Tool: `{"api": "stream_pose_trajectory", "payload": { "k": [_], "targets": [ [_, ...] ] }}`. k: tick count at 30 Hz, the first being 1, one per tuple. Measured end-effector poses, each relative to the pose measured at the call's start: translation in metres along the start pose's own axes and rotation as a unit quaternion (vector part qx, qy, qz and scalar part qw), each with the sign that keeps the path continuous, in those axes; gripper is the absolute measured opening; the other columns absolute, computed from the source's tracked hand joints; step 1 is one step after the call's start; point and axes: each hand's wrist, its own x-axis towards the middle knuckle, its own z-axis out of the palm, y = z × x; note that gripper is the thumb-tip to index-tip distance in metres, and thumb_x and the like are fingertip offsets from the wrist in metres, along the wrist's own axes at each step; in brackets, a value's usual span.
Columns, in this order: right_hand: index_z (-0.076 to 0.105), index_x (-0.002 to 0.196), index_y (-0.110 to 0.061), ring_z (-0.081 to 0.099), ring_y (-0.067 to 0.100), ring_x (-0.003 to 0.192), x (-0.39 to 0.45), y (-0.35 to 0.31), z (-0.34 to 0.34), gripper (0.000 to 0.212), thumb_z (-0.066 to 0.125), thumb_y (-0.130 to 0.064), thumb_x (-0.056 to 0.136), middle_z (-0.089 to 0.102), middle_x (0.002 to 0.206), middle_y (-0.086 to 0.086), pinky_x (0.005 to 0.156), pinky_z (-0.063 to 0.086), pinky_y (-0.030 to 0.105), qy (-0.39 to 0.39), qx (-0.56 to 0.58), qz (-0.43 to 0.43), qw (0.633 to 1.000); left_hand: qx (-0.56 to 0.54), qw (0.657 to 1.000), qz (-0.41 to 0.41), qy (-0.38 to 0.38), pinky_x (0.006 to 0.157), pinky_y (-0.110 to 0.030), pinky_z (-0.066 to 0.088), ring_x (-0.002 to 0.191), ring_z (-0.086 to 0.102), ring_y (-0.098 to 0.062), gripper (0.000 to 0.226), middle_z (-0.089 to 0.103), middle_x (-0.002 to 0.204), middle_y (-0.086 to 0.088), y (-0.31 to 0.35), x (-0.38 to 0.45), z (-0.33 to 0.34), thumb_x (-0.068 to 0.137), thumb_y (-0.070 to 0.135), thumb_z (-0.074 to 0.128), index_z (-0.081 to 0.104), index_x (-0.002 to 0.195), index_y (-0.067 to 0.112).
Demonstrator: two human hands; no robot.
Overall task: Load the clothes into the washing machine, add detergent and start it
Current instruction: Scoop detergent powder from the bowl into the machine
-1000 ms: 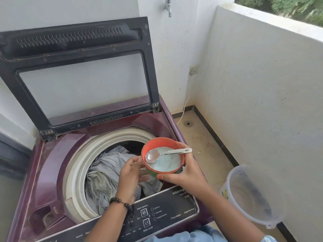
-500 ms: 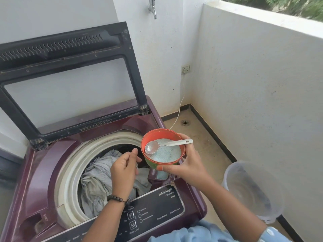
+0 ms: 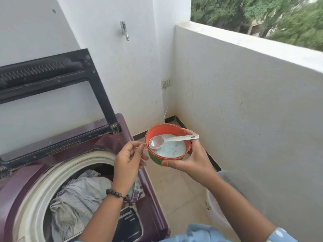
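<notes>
My right hand (image 3: 189, 159) still grips the detergent tub (image 3: 167, 144), now lifted beside the washing machine (image 3: 122, 180), while my left hand (image 3: 129, 158), loosely curled and empty, nears the scoop (image 3: 156, 143).

Single head-worn view, looking forward and down, close over the washing machine (image 3: 108, 140).

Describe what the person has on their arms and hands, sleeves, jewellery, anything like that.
The left hand has a bracelet of dark round beads at the wrist, and the forearm is bare. The right hand shows no ring or band; a light blue sleeve with pale spots starts near the elbow.
</notes>
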Motion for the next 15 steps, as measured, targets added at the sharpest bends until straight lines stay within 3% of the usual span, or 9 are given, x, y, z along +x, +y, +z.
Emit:
{"api": "stream_pose_trajectory", "payload": {
  "k": [7, 13, 15],
  "targets": [
    [0.043, 0.129, -0.037, 0.056, 0.002, 0.119, 0.010, -0.002, -0.086, 0.095, 0.094, -0.033, 0.049, 0.060, 0.125, -0.016, 0.099, 0.047, 0.028, 0.054, 0.023, -0.002, 0.998, -0.011, 0.999, 0.019, -0.030, 0.051, -0.018, 0.049, 0.051, 0.060, -0.007, 0.009, 0.067, 0.061, 0.001, 0.036, 0.016, 0.078, 0.097, 0.016, 0.056, 0.065, 0.096, 0.015],
    [0.045, 0.126, -0.031, 0.059, -0.005, 0.108, 0.007, -0.005, -0.153, 0.090, 0.095, -0.013, 0.054, 0.062, 0.121, -0.012, 0.084, 0.046, 0.010, 0.109, 0.026, -0.012, 0.994, -0.020, 0.996, 0.057, -0.070, 0.052, -0.021, 0.051, 0.052, 0.059, -0.008, 0.010, 0.066, 0.060, 0.003, 0.070, 0.024, 0.143, 0.097, 0.016, 0.057, 0.065, 0.091, 0.018],
    [0.045, 0.127, -0.030, 0.060, -0.003, 0.110, 0.002, -0.005, -0.177, 0.091, 0.095, -0.018, 0.053, 0.062, 0.120, -0.013, 0.087, 0.047, 0.013, 0.126, 0.020, -0.017, 0.992, -0.022, 0.993, 0.072, -0.094, 0.052, -0.021, 0.050, 0.051, 0.058, -0.008, 0.012, 0.066, 0.059, 0.002, 0.083, 0.026, 0.166, 0.097, 0.015, 0.057, 0.065, 0.090, 0.018]
  ]
}}
